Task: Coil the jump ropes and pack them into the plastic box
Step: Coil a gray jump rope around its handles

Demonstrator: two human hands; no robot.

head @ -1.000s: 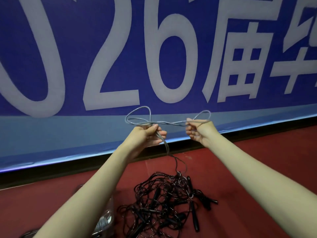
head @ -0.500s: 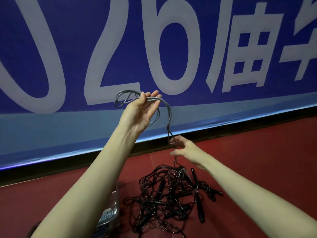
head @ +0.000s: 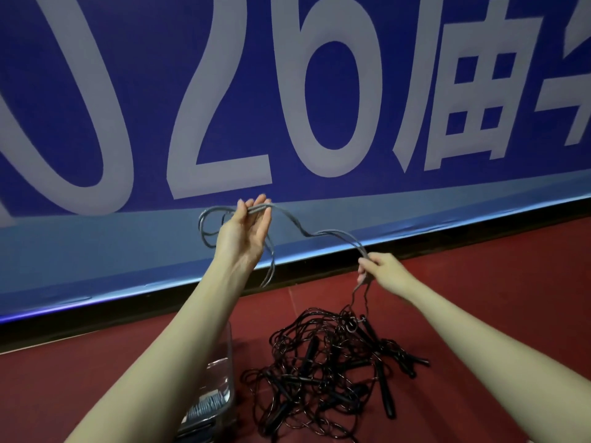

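A grey jump rope (head: 299,226) hangs in the air between my hands. My left hand (head: 244,230), raised in front of the banner, holds a few coiled loops of it between thumb and fingers. My right hand (head: 382,271), lower and to the right, pinches the doubled strand, which drops from there to the floor. Below lies a tangled pile of black jump ropes (head: 329,369) with black handles. The clear plastic box (head: 224,378) stands at the lower left, mostly hidden by my left forearm, with a coiled grey rope (head: 206,407) inside.
A large blue banner (head: 287,91) with white characters fills the back, and its black base strip (head: 447,247) meets the red floor (head: 495,298). Red floor stretches to the right of the rope pile.
My right hand has slid down and out to the right along the rope, drawing out a longer span. My left hand has kept the coils raised in front of the banner.
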